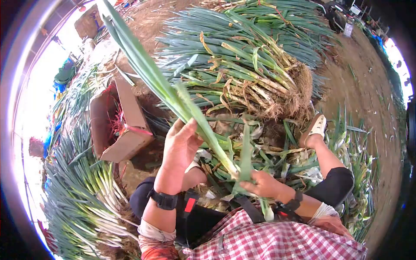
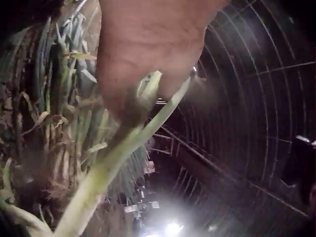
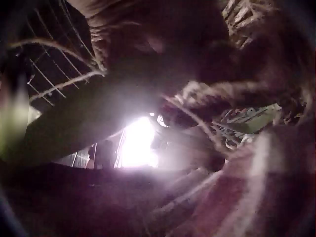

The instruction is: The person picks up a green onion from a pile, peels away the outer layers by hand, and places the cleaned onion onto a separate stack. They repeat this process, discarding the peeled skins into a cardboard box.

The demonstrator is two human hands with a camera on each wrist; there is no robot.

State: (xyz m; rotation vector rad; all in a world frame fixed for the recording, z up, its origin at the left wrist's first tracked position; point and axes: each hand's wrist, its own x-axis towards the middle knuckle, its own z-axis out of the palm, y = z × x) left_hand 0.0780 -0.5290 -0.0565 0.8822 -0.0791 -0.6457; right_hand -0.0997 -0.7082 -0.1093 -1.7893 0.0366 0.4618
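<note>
My left hand [image 1: 180, 141] grips a long green onion [image 1: 151, 78] partway along its stalk. The leaves reach to the upper left, and the pale root end slants down toward my right hand [image 1: 266, 186]. In the left wrist view, the pale stalk [image 2: 89, 197] runs down from under the fingers. My right hand, beside the root end, holds a loose green onion leaf [image 1: 246, 154] that stands up from the fingers. A pale end [image 1: 267, 211] hangs below that hand. The right wrist view is dark and blurred, with the fingers mostly hidden.
A large pile of green onions [image 1: 242, 56] with shaggy roots lies ahead. Cleaned, white-stalked onions [image 1: 95, 203] are heaped at the left. An open cardboard box [image 1: 125, 145] with red ties stands near my left arm. Stripped leaves [image 1: 312, 169] litter the ground around a sandalled foot [image 1: 315, 130].
</note>
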